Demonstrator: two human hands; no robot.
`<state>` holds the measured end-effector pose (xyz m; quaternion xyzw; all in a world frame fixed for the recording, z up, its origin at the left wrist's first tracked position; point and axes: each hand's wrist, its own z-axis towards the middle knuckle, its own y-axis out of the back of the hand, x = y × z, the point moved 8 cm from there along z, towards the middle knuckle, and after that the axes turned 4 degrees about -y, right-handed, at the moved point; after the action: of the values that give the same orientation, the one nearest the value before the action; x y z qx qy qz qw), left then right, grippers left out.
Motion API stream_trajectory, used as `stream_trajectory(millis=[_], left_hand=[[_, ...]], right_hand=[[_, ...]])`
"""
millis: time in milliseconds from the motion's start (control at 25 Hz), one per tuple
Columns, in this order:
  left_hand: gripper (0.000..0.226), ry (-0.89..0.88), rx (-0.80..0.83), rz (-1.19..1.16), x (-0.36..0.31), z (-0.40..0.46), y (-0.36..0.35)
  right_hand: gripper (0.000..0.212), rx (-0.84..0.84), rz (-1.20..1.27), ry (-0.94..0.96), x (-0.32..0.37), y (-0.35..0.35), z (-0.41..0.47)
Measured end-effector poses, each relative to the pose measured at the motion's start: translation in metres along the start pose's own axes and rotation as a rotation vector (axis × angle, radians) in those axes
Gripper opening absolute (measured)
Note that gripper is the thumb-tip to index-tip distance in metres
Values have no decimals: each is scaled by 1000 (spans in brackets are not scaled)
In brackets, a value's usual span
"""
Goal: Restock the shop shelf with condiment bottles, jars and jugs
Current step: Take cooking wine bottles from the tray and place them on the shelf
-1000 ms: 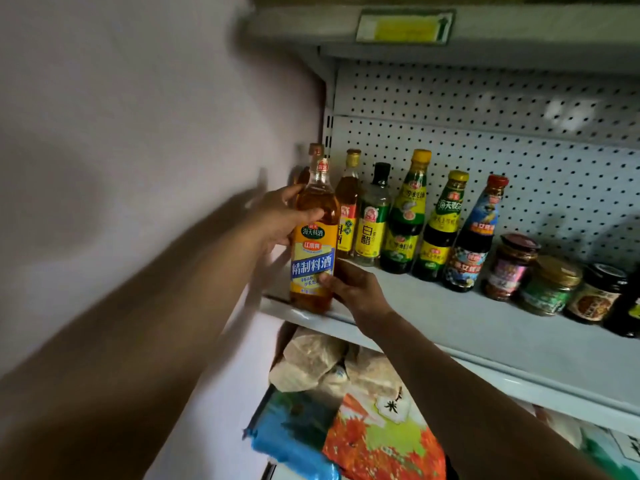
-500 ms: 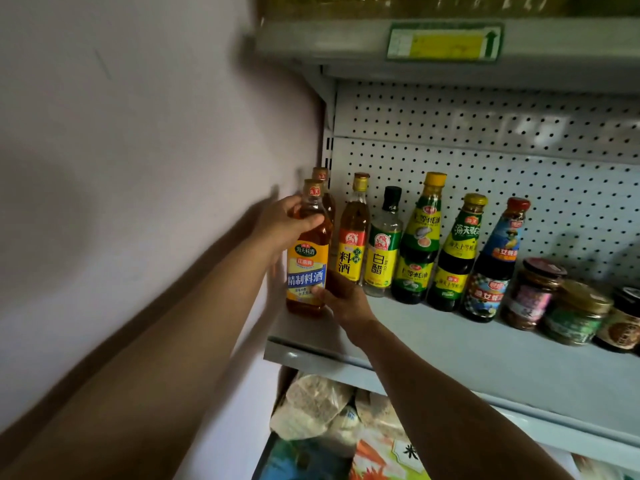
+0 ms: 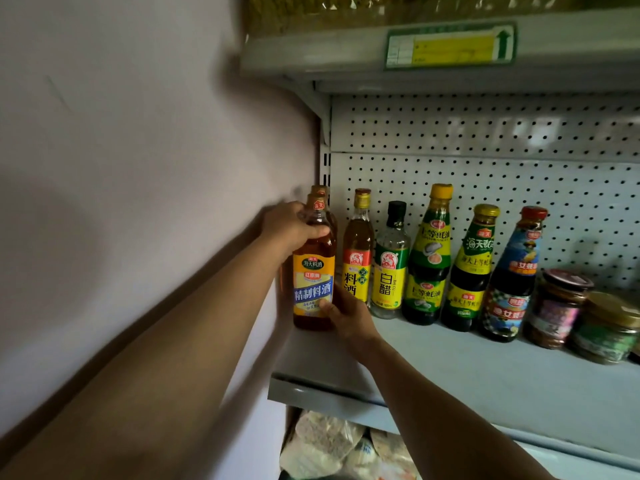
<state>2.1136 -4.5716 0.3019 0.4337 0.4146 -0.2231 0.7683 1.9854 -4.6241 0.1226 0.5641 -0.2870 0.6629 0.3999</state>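
Note:
An amber cooking wine bottle [image 3: 313, 271] with a yellow and blue label stands at the far left of the grey shelf [image 3: 450, 372], in front of a like bottle whose cap [image 3: 318, 190] shows behind. My left hand [image 3: 289, 228] grips its neck and shoulder. My right hand [image 3: 348, 315] holds its lower right side near the base. To its right stands a row of bottles: a yellow-labelled wine [image 3: 358, 251], white vinegar [image 3: 391, 265], two green-labelled sauce bottles [image 3: 429, 258] and a red-capped dark sauce [image 3: 512, 278].
Two jars [image 3: 557, 310] stand at the right end of the row. A pale wall [image 3: 121, 168] closes the left side. The upper shelf [image 3: 346, 53] with a price tag [image 3: 450, 46] hangs overhead. Bagged goods [image 3: 325, 441] lie on the level below. A pegboard backs the shelf.
The bottle went from the shelf's front edge back toward the wall corner, close in front of the matching bottle. Both hands stayed on it. The view shifted upward.

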Motion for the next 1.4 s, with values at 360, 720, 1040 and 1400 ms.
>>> stream_trajectory(millis=[360,720,1040,1400], left_hand=[[42,100,39,-202,7,17,-11],[49,133,87,-192,2,17,-11],[43,67,37,-210,5,27,-12],[49,78,7,-199,12,43,-19]], right_hand=[[45,-100,3,13,1,3,5],[50,-134,-40,0,-1,4,3],[50,-286,-219,3,2,7,11],[43,-407,-314,-33,2,11,17]])
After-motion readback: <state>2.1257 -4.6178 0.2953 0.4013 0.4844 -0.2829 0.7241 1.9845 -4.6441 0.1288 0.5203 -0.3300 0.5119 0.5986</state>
